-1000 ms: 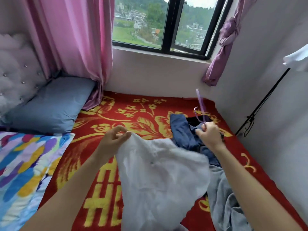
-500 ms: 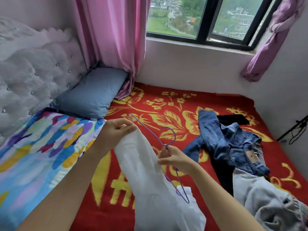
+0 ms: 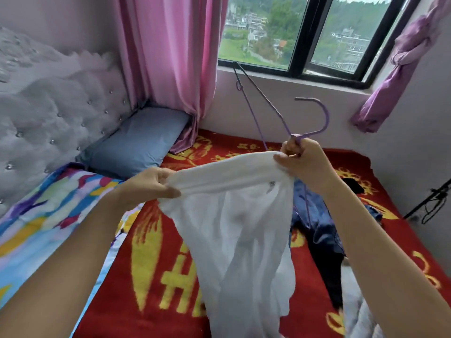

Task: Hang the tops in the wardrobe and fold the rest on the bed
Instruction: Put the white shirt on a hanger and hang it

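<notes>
Item: white top [image 3: 234, 215]. My L hand [image 3: 151, 184] pinches edge; R hand [image 3: 305, 162] grips hanger [image 3: 327, 117] plus cloth. Not hung yet. Rest: jeans [image 3: 319, 230] on bed [image 3: 151, 264], unfolded.

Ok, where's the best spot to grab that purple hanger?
Probably the neck just under the hook, coming from below, where the right hand pinches it. The purple hanger is thin wire, tilted, its hook pointing up; one arm sticks up free and the other dips behind the white top.

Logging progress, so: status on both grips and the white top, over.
Left grip holds white cloth top. Right grip holds top plus purple wire hanger. Top not hung yet. Nothing obstructing.
</notes>
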Demonstrator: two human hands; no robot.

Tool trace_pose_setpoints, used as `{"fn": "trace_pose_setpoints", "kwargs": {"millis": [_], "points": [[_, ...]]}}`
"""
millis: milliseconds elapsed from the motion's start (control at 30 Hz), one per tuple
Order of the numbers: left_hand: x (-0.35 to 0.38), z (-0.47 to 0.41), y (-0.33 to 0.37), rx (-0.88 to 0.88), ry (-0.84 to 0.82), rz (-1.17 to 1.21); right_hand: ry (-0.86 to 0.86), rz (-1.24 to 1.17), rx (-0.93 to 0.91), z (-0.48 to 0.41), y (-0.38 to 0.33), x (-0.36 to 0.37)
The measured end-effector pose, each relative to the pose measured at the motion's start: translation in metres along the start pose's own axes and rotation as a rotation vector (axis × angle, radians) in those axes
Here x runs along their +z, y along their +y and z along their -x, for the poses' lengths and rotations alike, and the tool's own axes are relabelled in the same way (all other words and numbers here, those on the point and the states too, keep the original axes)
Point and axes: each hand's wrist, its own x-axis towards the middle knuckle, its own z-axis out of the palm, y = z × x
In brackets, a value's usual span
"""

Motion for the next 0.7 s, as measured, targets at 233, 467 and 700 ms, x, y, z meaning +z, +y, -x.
{"fn": "trace_pose_setpoints", "kwargs": {"millis": [233, 467, 700], "points": [[0.063, -0.014, -0.039, -0.251, -0.096, 0.742, 0.093, 0.192, 0.010, 0.004, 0.020, -0.013], [0.060, -0.008, -0.014, -0.298, -0.151, 0.073, 0.077, 0.348, 0.215, 0.022, 0.085, -0.024], [0.066, -0.014, 0.000, 0.104, 0.351, -0.433, -0.009, 0.481, 0.302, 0.038, 0.114, -0.030]]}}
